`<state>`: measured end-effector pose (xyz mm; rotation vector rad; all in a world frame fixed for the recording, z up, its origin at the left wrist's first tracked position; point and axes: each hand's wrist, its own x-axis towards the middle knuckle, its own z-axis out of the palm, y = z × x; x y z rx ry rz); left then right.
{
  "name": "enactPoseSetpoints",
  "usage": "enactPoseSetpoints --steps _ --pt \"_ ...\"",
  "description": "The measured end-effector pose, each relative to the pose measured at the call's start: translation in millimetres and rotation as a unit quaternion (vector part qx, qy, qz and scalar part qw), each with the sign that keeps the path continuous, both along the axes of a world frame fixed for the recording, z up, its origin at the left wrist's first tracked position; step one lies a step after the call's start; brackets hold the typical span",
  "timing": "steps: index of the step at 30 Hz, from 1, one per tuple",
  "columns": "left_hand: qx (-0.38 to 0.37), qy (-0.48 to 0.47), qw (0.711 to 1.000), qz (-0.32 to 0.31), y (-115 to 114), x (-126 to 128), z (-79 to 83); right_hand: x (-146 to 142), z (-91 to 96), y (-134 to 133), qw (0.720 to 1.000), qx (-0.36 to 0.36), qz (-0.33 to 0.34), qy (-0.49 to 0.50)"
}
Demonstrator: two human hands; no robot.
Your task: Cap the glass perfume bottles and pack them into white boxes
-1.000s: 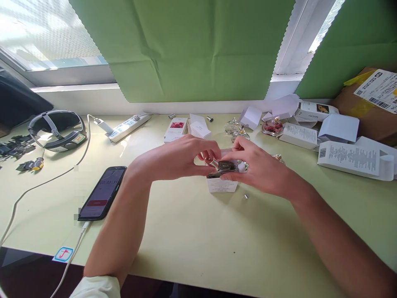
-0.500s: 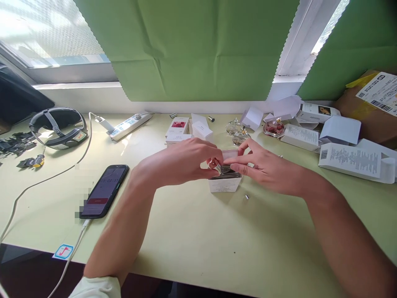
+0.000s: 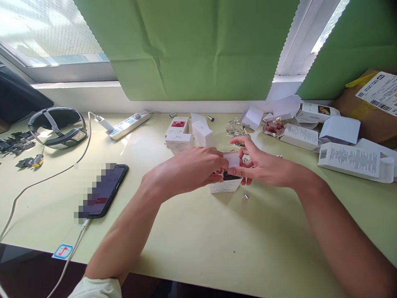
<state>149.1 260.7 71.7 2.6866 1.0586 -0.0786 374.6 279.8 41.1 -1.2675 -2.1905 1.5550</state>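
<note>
A small white box (image 3: pixel 223 186) stands open on the pale green desk (image 3: pixel 198 240), with a dark glass item showing in its mouth. My left hand (image 3: pixel 192 167) is closed over the box's left top edge, fingers pressed onto the item and the opening. My right hand (image 3: pixel 263 167) pinches the box's white top flap (image 3: pixel 232 159) between thumb and fingers, with the index finger raised. A tiny metal cap (image 3: pixel 246 196) lies just right of the box.
A phone (image 3: pixel 104 190) on a white cable lies at the left. A headband device (image 3: pixel 57 126) and a power strip (image 3: pixel 128 125) sit further back. Small white boxes (image 3: pixel 178 132), glass bottles (image 3: pixel 235 127) and flattened cartons (image 3: pixel 350 159) crowd the back and right, beside a cardboard parcel (image 3: pixel 372 111).
The dark glass item has gone from above the box down into its opening. My left hand moved right over the box, and my right hand took the flap.
</note>
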Motion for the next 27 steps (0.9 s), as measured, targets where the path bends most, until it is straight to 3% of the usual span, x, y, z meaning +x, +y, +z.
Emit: enactPoseSetpoints --steps 7,14,27 --pt "-0.005 0.005 1.000 -0.004 -1.3 0.4 2.4 1.9 -15.6 8.2 0.998 -0.034 0.054 0.016" --pt "-0.023 -0.001 1.000 -0.001 -2.2 -8.0 10.3 6.3 -6.2 8.3 0.996 -0.051 0.070 -0.006" --pt "-0.005 -0.021 1.000 0.001 -0.1 6.4 -10.8 10.7 -2.0 6.9 0.996 -0.012 0.072 -0.057"
